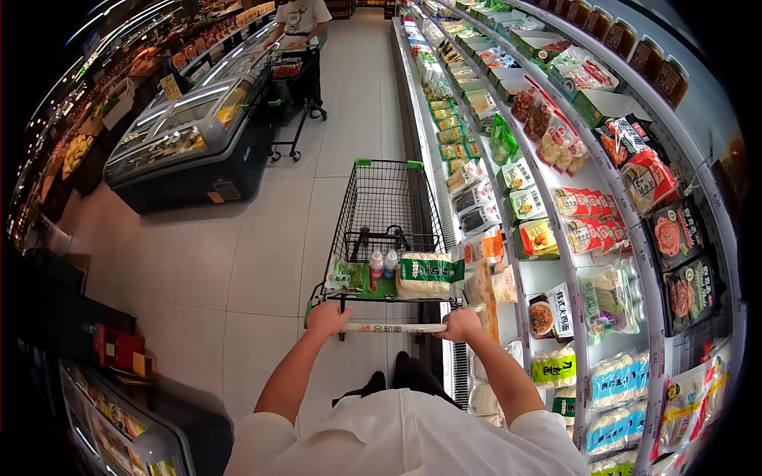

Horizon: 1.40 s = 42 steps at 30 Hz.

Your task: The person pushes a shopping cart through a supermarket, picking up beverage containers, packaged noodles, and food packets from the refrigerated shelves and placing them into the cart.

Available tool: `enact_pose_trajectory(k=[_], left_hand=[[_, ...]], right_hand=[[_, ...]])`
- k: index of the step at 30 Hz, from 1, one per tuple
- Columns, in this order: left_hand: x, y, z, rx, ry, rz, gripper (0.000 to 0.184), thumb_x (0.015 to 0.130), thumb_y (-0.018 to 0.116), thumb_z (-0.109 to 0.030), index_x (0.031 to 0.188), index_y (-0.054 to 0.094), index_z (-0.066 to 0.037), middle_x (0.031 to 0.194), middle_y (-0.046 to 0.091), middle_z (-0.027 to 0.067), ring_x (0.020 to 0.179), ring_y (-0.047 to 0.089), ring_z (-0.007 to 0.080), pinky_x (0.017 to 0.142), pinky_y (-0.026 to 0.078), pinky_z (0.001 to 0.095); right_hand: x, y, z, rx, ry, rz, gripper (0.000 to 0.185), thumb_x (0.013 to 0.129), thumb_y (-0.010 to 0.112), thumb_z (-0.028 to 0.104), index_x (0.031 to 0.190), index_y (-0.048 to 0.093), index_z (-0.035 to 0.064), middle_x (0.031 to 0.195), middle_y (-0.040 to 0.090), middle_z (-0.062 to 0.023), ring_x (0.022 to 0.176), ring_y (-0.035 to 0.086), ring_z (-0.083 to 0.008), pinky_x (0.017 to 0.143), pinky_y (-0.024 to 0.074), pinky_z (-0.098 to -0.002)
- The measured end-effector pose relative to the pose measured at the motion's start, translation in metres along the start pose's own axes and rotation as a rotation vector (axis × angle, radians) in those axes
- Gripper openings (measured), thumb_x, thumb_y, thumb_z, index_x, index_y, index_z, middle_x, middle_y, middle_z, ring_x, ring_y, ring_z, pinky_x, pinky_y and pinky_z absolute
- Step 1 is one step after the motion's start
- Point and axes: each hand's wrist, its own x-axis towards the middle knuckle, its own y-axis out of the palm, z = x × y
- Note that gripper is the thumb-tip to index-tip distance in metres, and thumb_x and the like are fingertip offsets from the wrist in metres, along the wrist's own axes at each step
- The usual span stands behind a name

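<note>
Both hands are wrapped round the pale handle bar (397,328) of a black wire shopping cart (347,210). My left hand (327,319) grips the bar's left end and my right hand (462,325) its right end. In the cart's near part lie a white package with a green label (429,274), two small bottles with white caps (383,266) side by side, and a green bag (348,276) at the left. The far part of the basket shows bare wire mesh.
Along the right runs a tall refrigerated shelf (508,262) full of packaged food, close beside the cart. A dark freezer case (186,170) stands at the left. Further up the aisle (349,103), a person in a light shirt (302,20) is by another cart (287,71).
</note>
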Motion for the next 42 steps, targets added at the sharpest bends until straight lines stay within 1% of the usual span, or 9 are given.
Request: enact_pose_trajectory(k=[8, 10, 12, 16, 21, 32, 37, 40, 42], left_hand=[[0.099, -0.049, -0.030, -0.002, -0.033, -0.002, 0.054, 0.101, 0.062, -0.063, 0.094, 0.078, -0.011, 0.093, 0.079, 0.0122, 0.092, 0.077, 0.0352, 0.081, 0.059, 0.0517], [0.128, -0.063, -0.038, 0.000, -0.053, 0.005, 0.054, 0.101, 0.063, -0.062, 0.095, 0.077, -0.011, 0.093, 0.080, 0.0106, 0.091, 0.077, 0.0343, 0.081, 0.059, 0.0505], [0.156, -0.075, -0.045, -0.002, -0.050, -0.007, 0.053, 0.100, 0.063, -0.063, 0.096, 0.080, -0.012, 0.095, 0.081, 0.0109, 0.092, 0.077, 0.0341, 0.082, 0.060, 0.0498], [0.217, -0.097, -0.051, 0.014, -0.099, 0.031, 0.054, 0.098, 0.065, -0.063, 0.096, 0.084, -0.012, 0.092, 0.082, 0.0121, 0.092, 0.078, 0.0341, 0.084, 0.060, 0.0490], [0.290, -0.125, -0.055, 0.018, -0.099, -0.021, 0.055, 0.097, 0.066, -0.063, 0.093, 0.082, -0.010, 0.090, 0.081, 0.0131, 0.090, 0.078, 0.0354, 0.084, 0.060, 0.0496], [0.449, -0.192, -0.061, 0.009, -0.070, -0.110, 0.053, 0.097, 0.068, -0.060, 0.096, 0.081, -0.009, 0.092, 0.081, 0.0149, 0.091, 0.077, 0.0375, 0.085, 0.060, 0.0505], [0.522, -0.234, -0.069, -0.011, -0.056, -0.109, 0.050, 0.095, 0.071, -0.058, 0.092, 0.079, -0.009, 0.092, 0.081, 0.0152, 0.091, 0.077, 0.0375, 0.085, 0.060, 0.0508], [0.575, -0.252, -0.069, 0.007, -0.051, -0.089, 0.046, 0.094, 0.069, -0.054, 0.097, 0.081, -0.010, 0.096, 0.081, 0.0155, 0.093, 0.077, 0.0382, 0.084, 0.060, 0.0516], [0.608, -0.265, -0.070, 0.003, -0.035, -0.078, 0.046, 0.094, 0.069, -0.054, 0.097, 0.080, -0.010, 0.096, 0.081, 0.0156, 0.092, 0.077, 0.0382, 0.084, 0.060, 0.0513]], right_hand=[[0.103, -0.040, -0.050, -0.008, -0.024, -0.112, 0.061, 0.085, 0.071, 0.077, 0.083, 0.085, 0.0170, 0.079, 0.078, -0.0125, 0.078, 0.077, -0.0379, 0.076, 0.0622, -0.0508], [0.132, -0.058, -0.063, 0.007, 0.014, -0.092, 0.060, 0.083, 0.073, 0.075, 0.087, 0.085, 0.0161, 0.083, 0.080, -0.0128, 0.081, 0.078, -0.0381, 0.079, 0.0626, -0.0509], [0.161, -0.075, -0.075, -0.010, 0.000, -0.053, 0.062, 0.083, 0.072, 0.076, 0.091, 0.086, 0.0160, 0.090, 0.081, -0.0122, 0.092, 0.079, -0.0363, 0.086, 0.0628, -0.0499], [0.214, -0.100, -0.096, -0.015, -0.047, -0.054, 0.058, 0.082, 0.075, 0.072, 0.091, 0.085, 0.0152, 0.088, 0.081, -0.0122, 0.089, 0.079, -0.0366, 0.084, 0.0632, -0.0498], [0.286, -0.132, -0.118, 0.015, -0.046, -0.082, 0.056, 0.080, 0.078, 0.069, 0.091, 0.085, 0.0136, 0.085, 0.080, -0.0128, 0.085, 0.079, -0.0366, 0.082, 0.0631, -0.0502], [0.439, -0.204, -0.158, 0.014, -0.012, -0.038, 0.061, 0.081, 0.076, 0.073, 0.090, 0.086, 0.0139, 0.085, 0.081, -0.0122, 0.084, 0.079, -0.0362, 0.083, 0.0622, -0.0493], [0.509, -0.241, -0.173, -0.012, -0.034, -0.043, 0.070, 0.085, 0.068, 0.082, 0.088, 0.085, 0.0136, 0.086, 0.081, -0.0118, 0.085, 0.080, -0.0365, 0.080, 0.0625, -0.0502], [0.549, -0.261, -0.182, 0.006, -0.013, -0.068, 0.062, 0.084, 0.071, 0.078, 0.082, 0.083, 0.0171, 0.079, 0.078, -0.0116, 0.078, 0.078, -0.0384, 0.077, 0.0624, -0.0522], [0.575, -0.274, -0.190, 0.007, -0.003, -0.047, 0.062, 0.084, 0.071, 0.078, 0.082, 0.083, 0.0171, 0.078, 0.078, -0.0120, 0.079, 0.078, -0.0383, 0.077, 0.0624, -0.0521]])
